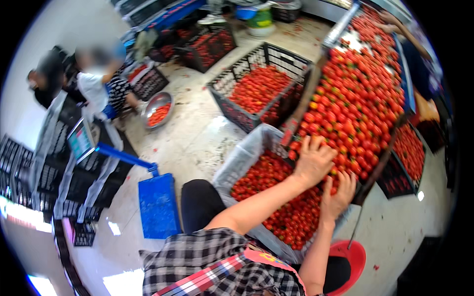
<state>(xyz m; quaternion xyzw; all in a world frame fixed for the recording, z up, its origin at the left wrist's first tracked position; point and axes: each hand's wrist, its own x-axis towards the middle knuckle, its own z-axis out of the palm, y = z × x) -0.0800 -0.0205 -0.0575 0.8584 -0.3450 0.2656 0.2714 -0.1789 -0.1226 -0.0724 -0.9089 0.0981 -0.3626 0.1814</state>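
Red cherry tomatoes [353, 106], a few of them yellowish, cover the sloping sorting table [303, 101] in front of me. My left hand [314, 162] lies over the tomatoes at the table's near end, its fingers apart and slightly bent. Close beside it, my right hand [339, 195] touches the tomatoes at the same end with its fingers raised and spread. No tomato shows gripped in either hand, though my palms are partly hidden. Directly below my forearms stands a crate with a pale plastic liner [251, 148], heaped with more cherry tomatoes [291, 222].
A black crate [232, 111] of tomatoes stands left of the table, another [395, 180] to its right. A blue platform scale [159, 204] stands at my left. One person [94, 86] sits by a metal bowl [168, 101]; another's arm [407, 34] reaches over the table's far end.
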